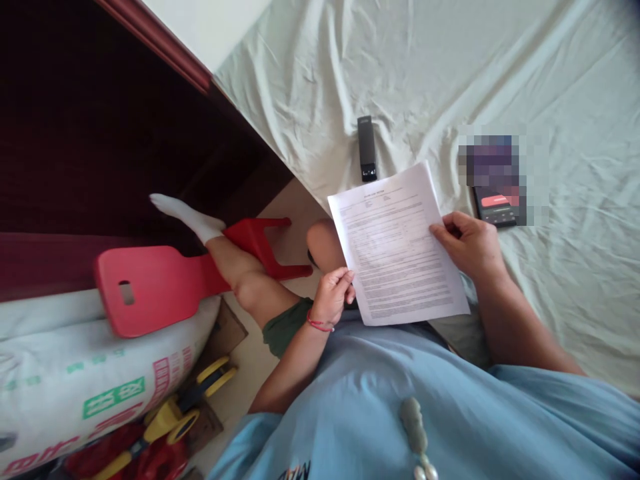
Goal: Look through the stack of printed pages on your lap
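Printed paper sheets [400, 257], apparently a thin stack, are held up over my lap, tilted a little. My left hand [334, 295], with a red string bracelet at the wrist, pinches their left edge. At the right edge, my right hand [470, 245] grips the sheets between thumb and fingers. Beyond the top edge of the paper lies a small black device [367, 148] with a lit display at its near end. A phone [495, 190] rests on the sheet to the right, just past my right hand; its screen is lit and partly pixelated.
A pale green bedsheet [565, 267] spreads ahead and to the right. On the left stands a red plastic chair [150, 287], with my leg resting across it. Large white printed sacks [50, 373] and a yellow wheeled toy [165, 423] are at lower left, near dark wooden furniture [100, 133].
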Available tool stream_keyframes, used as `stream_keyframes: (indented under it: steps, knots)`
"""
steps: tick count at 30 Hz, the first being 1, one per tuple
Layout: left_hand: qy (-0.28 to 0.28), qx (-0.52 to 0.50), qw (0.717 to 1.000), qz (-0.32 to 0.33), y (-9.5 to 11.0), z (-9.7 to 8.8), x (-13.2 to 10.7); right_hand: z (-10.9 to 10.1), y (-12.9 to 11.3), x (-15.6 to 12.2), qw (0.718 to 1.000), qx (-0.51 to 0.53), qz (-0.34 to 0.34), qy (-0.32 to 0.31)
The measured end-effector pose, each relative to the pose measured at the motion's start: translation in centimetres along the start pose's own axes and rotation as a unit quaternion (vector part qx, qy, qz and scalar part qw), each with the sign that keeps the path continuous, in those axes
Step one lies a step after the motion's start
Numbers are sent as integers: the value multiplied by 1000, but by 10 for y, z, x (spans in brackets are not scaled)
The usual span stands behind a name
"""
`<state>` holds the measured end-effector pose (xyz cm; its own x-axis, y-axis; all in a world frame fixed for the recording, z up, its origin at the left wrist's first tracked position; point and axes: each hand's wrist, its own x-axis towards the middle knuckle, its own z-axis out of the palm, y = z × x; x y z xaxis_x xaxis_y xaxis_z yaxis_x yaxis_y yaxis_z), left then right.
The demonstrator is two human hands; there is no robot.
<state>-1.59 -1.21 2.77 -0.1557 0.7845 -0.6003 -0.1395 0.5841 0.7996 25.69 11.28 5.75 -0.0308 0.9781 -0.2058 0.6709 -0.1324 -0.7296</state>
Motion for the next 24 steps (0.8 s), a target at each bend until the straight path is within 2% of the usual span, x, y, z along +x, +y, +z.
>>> stream_keyframes:
  steps: [3,8,13,24]
  knots:
    - [8,14,1000,1,1,-6,-3,1,0,-1,1000,14,-7,6]
    - [28,100,994,40,-5,-15,-1,1,1,-1,1000,2,-17,-5]
    - [39,29,999,1,-5,-11,3,2,4,0,999,-18,-27,-8]
    - [16,-62,998,-10,-1,-3,4,2,1,0,999,-41,-21,-5]
